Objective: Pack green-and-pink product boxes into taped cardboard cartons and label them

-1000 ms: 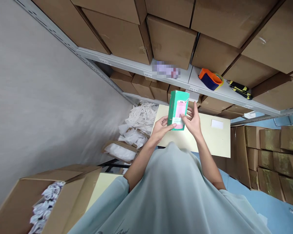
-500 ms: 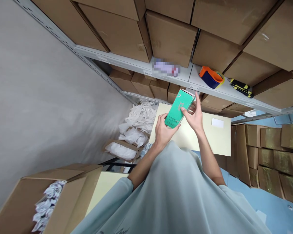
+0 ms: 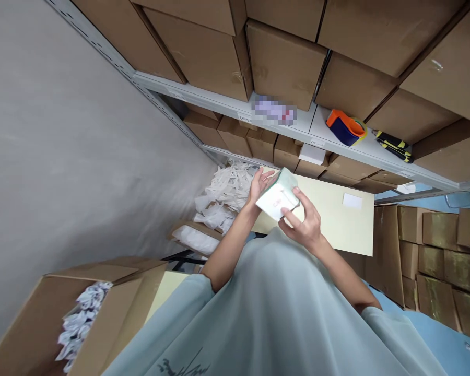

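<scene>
One small box, pale end up, sits between two hands above the counter: left hand cupping its far side, right hand closed round its near edge. One tape dispenser rests on the shelf.

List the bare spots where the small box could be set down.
The pale yellow tabletop is bare between the right hand and the white paper slip. The grey shelf is crowded: cardboard cartons, orange-and-blue tape dispenser.
</scene>
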Demonstrator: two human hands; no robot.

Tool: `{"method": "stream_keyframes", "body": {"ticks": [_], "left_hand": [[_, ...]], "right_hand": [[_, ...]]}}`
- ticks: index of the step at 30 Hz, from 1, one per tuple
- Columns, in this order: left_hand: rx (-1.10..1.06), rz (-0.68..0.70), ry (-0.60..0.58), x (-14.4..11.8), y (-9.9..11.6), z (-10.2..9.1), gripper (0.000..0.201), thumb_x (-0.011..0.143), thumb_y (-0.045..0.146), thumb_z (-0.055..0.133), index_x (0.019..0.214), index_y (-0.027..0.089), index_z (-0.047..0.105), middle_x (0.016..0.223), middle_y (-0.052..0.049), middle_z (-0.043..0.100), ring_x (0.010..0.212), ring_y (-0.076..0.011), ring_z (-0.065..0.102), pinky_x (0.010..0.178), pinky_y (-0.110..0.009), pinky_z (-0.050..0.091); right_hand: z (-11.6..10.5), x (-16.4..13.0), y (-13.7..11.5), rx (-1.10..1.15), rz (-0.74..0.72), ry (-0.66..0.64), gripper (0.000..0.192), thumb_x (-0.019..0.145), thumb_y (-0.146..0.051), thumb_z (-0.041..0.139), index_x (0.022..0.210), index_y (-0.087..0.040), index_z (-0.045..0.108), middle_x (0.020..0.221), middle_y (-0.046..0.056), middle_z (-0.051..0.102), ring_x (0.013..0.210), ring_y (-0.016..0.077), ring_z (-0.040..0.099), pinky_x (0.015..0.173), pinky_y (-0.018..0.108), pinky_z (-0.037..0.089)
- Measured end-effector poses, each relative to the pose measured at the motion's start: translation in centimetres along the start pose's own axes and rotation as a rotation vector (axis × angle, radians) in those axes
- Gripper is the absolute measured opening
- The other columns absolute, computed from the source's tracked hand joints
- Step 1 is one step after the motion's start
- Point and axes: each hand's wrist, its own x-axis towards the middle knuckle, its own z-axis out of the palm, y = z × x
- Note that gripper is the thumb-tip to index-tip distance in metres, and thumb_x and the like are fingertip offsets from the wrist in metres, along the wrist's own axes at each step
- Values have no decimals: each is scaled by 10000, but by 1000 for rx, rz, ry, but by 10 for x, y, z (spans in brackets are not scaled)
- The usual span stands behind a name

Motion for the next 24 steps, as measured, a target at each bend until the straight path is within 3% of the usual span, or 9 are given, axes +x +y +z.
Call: {"method": "stream_keyframes", "body": {"ticks": [4,7,9,12,14,16,18,21,24], "left_hand": [[-37,-6,24,5,9,11,527,937,711,762,1031,193,763,1025,-93,830,1045,-296,803,955,-388,635],[-37,-19,54,3,1,11,498,921,682,781,1042,200,750,1004,-89,811,1046,-313,802,929,-403,642],[-41,-18,100,-1,-8,9,437,922,619,766,1040,200,731,988,-84,793,1011,-302,793,905,-401,646],[-10,65,149,-10,-20,4,311,904,454,717,1086,202,721,1133,-94,793,998,-251,775,906,-391,653],[79,144,127,-17,-24,1,350,860,372,716,1174,217,732,1333,-107,774,1064,-239,772,938,-414,663],[218,229,68,-23,-23,0,477,811,334,772,1275,232,734,1454,-124,743,1151,-254,767,981,-444,664],[359,340,17,-25,-20,-1,615,772,331,863,1362,227,722,1431,-145,759,1184,-268,762,1008,-442,656],[502,487,-3,-21,-12,-1,741,745,393,977,1413,207,716,1260,-136,810,1079,-244,770,968,-389,651],[571,520,-2,-10,-6,0,735,755,463,1021,1383,202,742,1118,-97,811,906,-186,750,848,-318,643]], "right_hand": [[10,-17,-11,-140,-151,49,427,984,-308,857,1376,-350,693,1524,90,726,1489,324,699,1132,538,712],[8,-17,-11,-96,-112,7,484,952,-310,895,1373,-413,678,1621,53,667,1508,329,681,1169,595,678],[3,-8,-2,-58,-8,-10,524,940,-339,902,1396,-407,652,1724,77,568,1547,361,640,1171,634,661],[-4,15,31,1,241,52,540,984,-444,840,1455,-336,601,1808,164,435,1595,406,576,1127,639,667],[-5,33,65,64,439,109,546,1033,-542,755,1481,-290,573,1794,207,434,1532,387,627,1059,574,693],[-1,45,100,183,657,153,575,1055,-635,682,1474,-260,562,1698,207,549,1336,313,743,943,447,719],[7,50,129,334,931,153,569,1046,-681,677,1409,-255,576,1472,146,720,1103,228,797,802,315,704],[24,39,149,577,1334,-15,499,1062,-697,677,1267,-246,620,1133,56,801,768,135,770,638,206,640],[44,17,142,795,1590,-300,554,1099,-744,605,1182,-199,664,965,64,786,602,126,739,586,208,635]]}}
